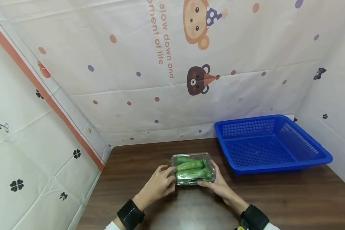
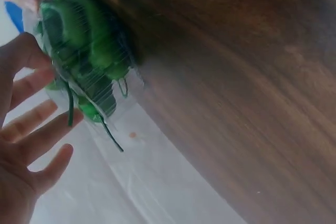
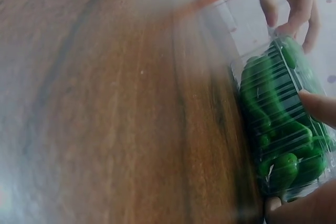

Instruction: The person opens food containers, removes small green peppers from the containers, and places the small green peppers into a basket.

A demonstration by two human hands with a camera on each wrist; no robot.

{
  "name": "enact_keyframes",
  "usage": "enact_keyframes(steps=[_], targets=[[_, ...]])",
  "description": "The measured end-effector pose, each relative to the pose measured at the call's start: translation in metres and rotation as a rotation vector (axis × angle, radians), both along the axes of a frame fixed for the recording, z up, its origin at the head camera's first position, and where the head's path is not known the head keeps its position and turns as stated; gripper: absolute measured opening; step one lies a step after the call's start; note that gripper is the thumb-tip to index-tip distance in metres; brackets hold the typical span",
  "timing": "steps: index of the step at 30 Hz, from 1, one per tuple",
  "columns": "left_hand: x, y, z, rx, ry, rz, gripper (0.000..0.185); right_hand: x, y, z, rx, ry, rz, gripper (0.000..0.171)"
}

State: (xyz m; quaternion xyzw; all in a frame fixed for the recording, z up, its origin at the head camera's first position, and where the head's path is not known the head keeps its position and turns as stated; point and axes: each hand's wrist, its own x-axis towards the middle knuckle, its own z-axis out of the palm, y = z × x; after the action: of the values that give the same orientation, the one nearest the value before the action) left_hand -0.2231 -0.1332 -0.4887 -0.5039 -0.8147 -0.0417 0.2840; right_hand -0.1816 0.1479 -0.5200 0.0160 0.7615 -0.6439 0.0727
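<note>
A clear plastic box [image 1: 210, 156] with its lid down holds several green peppers [image 1: 191, 164], close over the brown table. My right hand [image 1: 218, 185] grips the box's right end, thumb along the near edge and fingers round the far side. At the left end, my left hand [image 1: 158, 185] pinches the box's edge with its fingertips; in the left wrist view its other fingers [image 2: 44, 129] are spread apart. Thin green stems [image 2: 112, 134] show at that end of the box. From the right wrist, the ribbed side of the box [image 3: 283, 103] faces the camera.
A blue plastic basket [image 1: 238, 166] with slotted walls stands at the back right of the wooden table [image 1: 149, 151]. White printed cloth [image 1: 83, 76] hangs behind and along both sides. A black band [image 1: 130, 214] circles each wrist.
</note>
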Motion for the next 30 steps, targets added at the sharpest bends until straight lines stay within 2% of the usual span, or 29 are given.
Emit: enact_keyframes(steps=[6,9,12,15,17,19,22,24,26,28,30], targets=[[0.006,0.002,-0.006,-0.110,0.270,-0.001,0.015,-0.001,0.000,-0.001,0.019,0.013,-0.011,0.119],[0.003,0.004,-0.002,-0.101,0.358,-0.028,0.016,-0.003,0.000,0.001,0.050,0.018,-0.007,0.120],[-0.002,0.005,0.004,-0.027,0.383,-0.053,0.016,-0.004,-0.001,0.003,0.057,0.007,0.004,0.122],[-0.005,0.006,0.007,0.058,0.312,-0.022,0.008,-0.006,0.000,0.004,0.053,0.001,0.003,0.123],[-0.004,0.004,0.004,0.101,0.200,0.047,0.012,-0.007,0.000,0.004,0.062,0.009,0.001,0.122],[0.000,0.002,-0.001,0.162,0.007,0.146,0.033,-0.007,0.001,0.005,0.097,0.018,0.008,0.122],[0.008,0.002,-0.010,0.334,-0.391,0.287,0.066,-0.006,0.004,0.006,0.193,0.049,0.022,0.126],[0.015,0.002,-0.015,0.507,-0.683,0.337,0.077,-0.004,0.007,0.008,0.264,0.095,0.034,0.130],[0.022,0.004,-0.017,0.680,-0.954,0.364,0.082,-0.001,0.010,0.010,0.351,0.188,0.035,0.130],[0.025,0.005,-0.016,0.805,-1.197,0.379,0.087,0.002,0.013,0.012,0.438,0.332,0.032,0.123],[0.025,0.006,-0.015,0.877,-1.386,0.392,0.090,0.007,0.014,0.014,0.525,0.483,0.015,0.112]])
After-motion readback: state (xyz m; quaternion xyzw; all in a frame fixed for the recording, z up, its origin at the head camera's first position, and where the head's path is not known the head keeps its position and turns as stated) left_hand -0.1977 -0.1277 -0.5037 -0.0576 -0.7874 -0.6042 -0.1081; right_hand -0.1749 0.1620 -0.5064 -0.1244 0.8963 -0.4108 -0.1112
